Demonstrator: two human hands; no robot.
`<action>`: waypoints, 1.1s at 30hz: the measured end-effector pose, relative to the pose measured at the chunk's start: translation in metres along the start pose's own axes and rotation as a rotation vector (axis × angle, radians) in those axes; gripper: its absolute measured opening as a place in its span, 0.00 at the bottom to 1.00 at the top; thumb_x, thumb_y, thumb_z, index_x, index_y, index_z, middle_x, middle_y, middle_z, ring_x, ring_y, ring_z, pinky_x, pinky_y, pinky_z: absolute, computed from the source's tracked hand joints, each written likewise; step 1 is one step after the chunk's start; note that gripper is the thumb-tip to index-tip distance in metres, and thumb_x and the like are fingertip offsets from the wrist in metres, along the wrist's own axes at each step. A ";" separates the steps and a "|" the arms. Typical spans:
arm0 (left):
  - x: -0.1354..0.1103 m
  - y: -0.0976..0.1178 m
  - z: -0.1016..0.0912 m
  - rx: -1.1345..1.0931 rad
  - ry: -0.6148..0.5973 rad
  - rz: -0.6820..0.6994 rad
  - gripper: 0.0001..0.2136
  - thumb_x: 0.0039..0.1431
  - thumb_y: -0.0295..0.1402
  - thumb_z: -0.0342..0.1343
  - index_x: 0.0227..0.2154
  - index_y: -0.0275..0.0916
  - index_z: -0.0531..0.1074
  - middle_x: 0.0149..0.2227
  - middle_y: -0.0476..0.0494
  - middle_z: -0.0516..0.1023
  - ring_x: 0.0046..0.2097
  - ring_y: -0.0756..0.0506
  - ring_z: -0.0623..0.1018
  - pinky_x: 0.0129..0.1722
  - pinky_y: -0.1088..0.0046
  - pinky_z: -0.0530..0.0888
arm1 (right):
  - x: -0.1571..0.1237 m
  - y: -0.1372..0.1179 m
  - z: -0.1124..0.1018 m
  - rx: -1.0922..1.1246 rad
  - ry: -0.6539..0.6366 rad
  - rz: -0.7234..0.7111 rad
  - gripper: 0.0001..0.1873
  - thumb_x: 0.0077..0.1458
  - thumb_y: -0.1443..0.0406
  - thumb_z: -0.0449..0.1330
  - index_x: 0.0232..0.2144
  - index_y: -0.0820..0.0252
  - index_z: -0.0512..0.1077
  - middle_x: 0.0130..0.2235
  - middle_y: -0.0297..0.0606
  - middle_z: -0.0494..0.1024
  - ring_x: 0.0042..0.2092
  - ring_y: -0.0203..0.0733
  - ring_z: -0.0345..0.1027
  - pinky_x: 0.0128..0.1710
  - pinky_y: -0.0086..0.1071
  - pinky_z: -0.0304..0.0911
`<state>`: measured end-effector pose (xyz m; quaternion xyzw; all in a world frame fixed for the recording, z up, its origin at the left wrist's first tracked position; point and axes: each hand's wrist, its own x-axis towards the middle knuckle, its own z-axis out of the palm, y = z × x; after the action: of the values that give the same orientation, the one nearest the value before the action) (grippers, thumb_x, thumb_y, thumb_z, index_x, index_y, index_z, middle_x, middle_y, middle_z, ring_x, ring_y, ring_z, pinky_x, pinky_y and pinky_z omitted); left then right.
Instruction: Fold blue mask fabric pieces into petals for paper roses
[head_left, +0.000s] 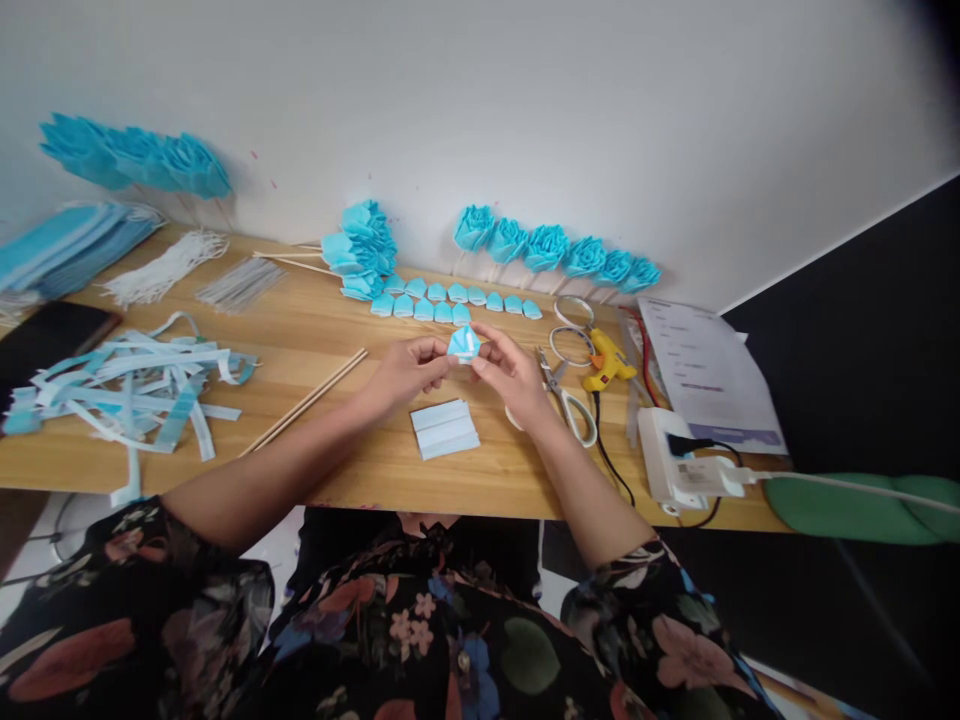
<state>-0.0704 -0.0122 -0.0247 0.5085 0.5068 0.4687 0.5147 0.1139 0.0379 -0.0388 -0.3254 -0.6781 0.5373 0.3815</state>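
Pale pleated sheet (pixel 445 430): lying on the tabletop (pixel 360 460), just below centre.
Scissors (pixel 576 414): resting right of centre, near the yellow glue gun (pixel 609 360).
Left grip (pixel 411 370): I am pinching the folded blue piece (pixel 464 343) at its left side, mid-frame.
Right grip (pixel 511 373): I am pinching its right side.
Small blue pieces (pixel 424 310): lying in two rows above centre.
Blue flowers (pixel 547 248): standing along the wall (pixel 450 100), upper frame.

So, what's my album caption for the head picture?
Left fingers and right fingers hold a folded blue petal near rows of petals and artificial blue roses.
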 end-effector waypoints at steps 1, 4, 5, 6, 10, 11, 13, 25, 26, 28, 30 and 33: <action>0.000 0.000 0.000 0.001 0.000 0.003 0.12 0.53 0.41 0.60 0.25 0.38 0.68 0.22 0.53 0.68 0.24 0.53 0.66 0.25 0.75 0.63 | 0.000 0.002 0.000 -0.007 -0.002 -0.003 0.27 0.55 0.57 0.63 0.57 0.50 0.68 0.32 0.31 0.71 0.34 0.38 0.66 0.38 0.36 0.66; 0.000 0.002 0.000 0.011 -0.013 0.002 0.12 0.53 0.40 0.60 0.24 0.38 0.68 0.21 0.52 0.68 0.24 0.53 0.67 0.26 0.75 0.63 | 0.002 0.006 0.000 -0.036 0.011 -0.029 0.28 0.54 0.58 0.63 0.57 0.52 0.69 0.31 0.30 0.70 0.33 0.37 0.64 0.37 0.34 0.64; 0.000 0.002 0.000 0.014 -0.016 -0.002 0.11 0.53 0.40 0.59 0.24 0.38 0.68 0.21 0.52 0.68 0.24 0.53 0.67 0.26 0.75 0.64 | 0.002 0.007 0.000 -0.045 0.013 -0.035 0.27 0.54 0.59 0.63 0.57 0.53 0.69 0.31 0.30 0.70 0.33 0.36 0.64 0.37 0.34 0.64; 0.001 0.002 0.000 0.015 -0.016 -0.008 0.11 0.53 0.39 0.59 0.24 0.38 0.68 0.21 0.52 0.68 0.24 0.53 0.67 0.26 0.75 0.64 | 0.002 0.007 0.000 -0.049 0.012 -0.038 0.27 0.55 0.59 0.63 0.57 0.53 0.69 0.31 0.30 0.70 0.33 0.36 0.64 0.37 0.34 0.63; 0.002 0.001 -0.001 0.006 0.002 -0.021 0.10 0.53 0.37 0.59 0.23 0.38 0.68 0.20 0.52 0.68 0.23 0.53 0.67 0.25 0.75 0.63 | 0.002 0.005 -0.002 -0.040 0.002 -0.040 0.27 0.55 0.60 0.62 0.57 0.52 0.69 0.31 0.30 0.72 0.33 0.37 0.66 0.38 0.34 0.64; 0.002 0.001 -0.001 0.002 0.004 -0.023 0.10 0.53 0.37 0.59 0.23 0.38 0.68 0.20 0.52 0.68 0.24 0.53 0.67 0.25 0.75 0.63 | 0.002 0.004 -0.003 -0.032 0.003 -0.040 0.27 0.55 0.59 0.62 0.57 0.52 0.69 0.31 0.30 0.72 0.33 0.37 0.66 0.39 0.35 0.65; 0.002 0.001 -0.001 -0.007 0.004 -0.023 0.10 0.53 0.37 0.59 0.23 0.38 0.68 0.21 0.52 0.68 0.24 0.53 0.67 0.26 0.75 0.64 | 0.001 0.001 -0.004 -0.006 0.013 -0.044 0.25 0.56 0.58 0.61 0.56 0.52 0.70 0.32 0.31 0.73 0.34 0.37 0.68 0.40 0.36 0.66; 0.000 0.000 0.001 0.039 -0.045 0.000 0.13 0.54 0.42 0.60 0.25 0.38 0.68 0.21 0.53 0.67 0.24 0.53 0.66 0.26 0.75 0.63 | 0.001 0.004 -0.002 -0.001 0.022 -0.045 0.25 0.54 0.61 0.63 0.55 0.53 0.71 0.31 0.29 0.70 0.33 0.35 0.65 0.37 0.33 0.63; 0.000 0.000 0.001 0.049 -0.050 0.008 0.12 0.54 0.42 0.60 0.25 0.38 0.68 0.21 0.53 0.67 0.24 0.53 0.66 0.26 0.75 0.62 | 0.001 0.004 -0.001 -0.008 0.020 -0.047 0.25 0.54 0.61 0.63 0.55 0.54 0.71 0.31 0.29 0.70 0.33 0.34 0.65 0.37 0.32 0.63; 0.000 0.001 0.001 0.065 -0.053 0.022 0.12 0.53 0.40 0.60 0.24 0.38 0.68 0.21 0.53 0.66 0.24 0.53 0.65 0.26 0.75 0.62 | 0.001 0.005 -0.001 -0.030 0.017 -0.054 0.25 0.54 0.61 0.63 0.55 0.54 0.72 0.31 0.30 0.71 0.32 0.34 0.64 0.36 0.32 0.63; 0.000 0.001 0.000 0.073 -0.057 0.020 0.11 0.52 0.39 0.59 0.23 0.38 0.67 0.21 0.53 0.66 0.24 0.53 0.65 0.26 0.75 0.62 | 0.001 0.005 -0.001 -0.051 0.022 -0.061 0.25 0.53 0.62 0.63 0.55 0.55 0.72 0.31 0.30 0.71 0.32 0.34 0.64 0.36 0.32 0.63; 0.002 -0.001 -0.002 0.076 -0.059 0.009 0.11 0.53 0.39 0.58 0.22 0.38 0.67 0.21 0.53 0.66 0.25 0.53 0.66 0.27 0.75 0.63 | 0.001 0.003 -0.003 -0.060 0.028 -0.064 0.25 0.54 0.61 0.62 0.55 0.55 0.72 0.32 0.31 0.73 0.33 0.35 0.65 0.38 0.33 0.65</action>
<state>-0.0723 -0.0102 -0.0262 0.5435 0.5068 0.4361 0.5075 0.1163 0.0414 -0.0415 -0.3224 -0.6987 0.4997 0.3977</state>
